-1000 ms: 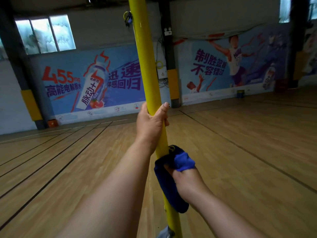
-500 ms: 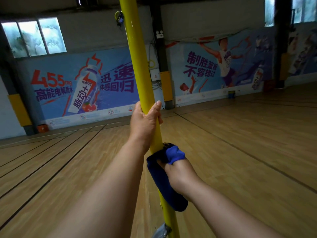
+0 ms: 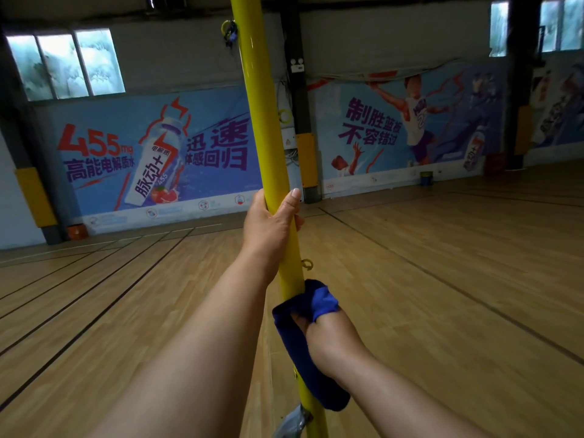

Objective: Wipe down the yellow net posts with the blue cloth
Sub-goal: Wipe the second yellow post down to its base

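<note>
— Why both hands on it, do you think?

— The right hand [image 3: 328, 336] does the work: it has the blue cloth [image 3: 303, 343] bunched round the yellow net post [image 3: 265, 128], low down, fingers clenched on the fabric so it hugs the tube. A loose tail of cloth hangs below the wrist. The left hand [image 3: 271, 226] is higher up, wrapped bare round the post with the thumb laid along it. I'd say that's to steady the post against the rubbing.

— What's that between the two hands?

— A small yellow hook [image 3: 306, 264], sticking out to the right just above the cloth (for the net cord, I'd guess). There's a grey metal fitting [image 3: 292, 420] near the foot of the post too, though it's cut off at the edge and I can't tell what it is.

— And the walls?

— Across the wooden court floor [image 3: 442, 279], the left banner [image 3: 151, 153] shows a drink bottle with "455mg", "高能电解质水" and "脉动+" on the label, then "迅速体感回归". The right banner [image 3: 395, 128], with a basketball player leaping, reads "制胜篮板 不容错过".
</note>
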